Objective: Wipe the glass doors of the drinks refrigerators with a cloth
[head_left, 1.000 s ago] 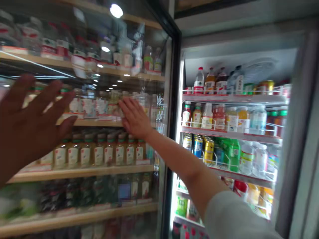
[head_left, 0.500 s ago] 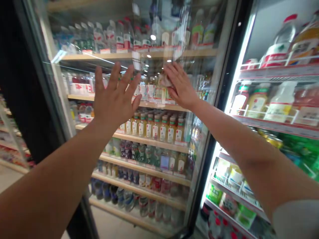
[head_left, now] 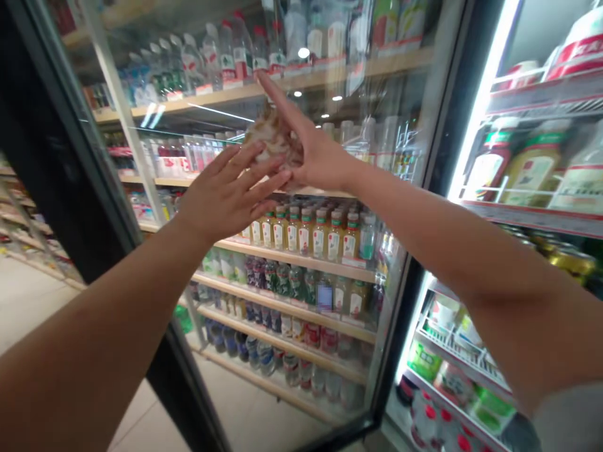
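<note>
In the head view the right hand (head_left: 320,160) is raised in front of the glass door (head_left: 414,157) of a fridge. Its thumb and lower fingers are clamped on a crumpled rag (head_left: 271,135), and its forefinger points straight up. The rag sits high on the door, at or just off the pane. The left hand (head_left: 226,194) is flat with its fingers spread and holds nothing. Its fingertips reach the lower edge of the rag, though contact is hard to confirm. Rows of bottles (head_left: 306,235) on wooden shelves show through the glass, and the lit fridge shelves (head_left: 532,216) stand to the right. The work looks to be at the handling of the rag rather than a stroke on the pane. The glass carries glare and reflections, so how much of it is already wiped cannot be told, and the lower part looks left to do
</note>
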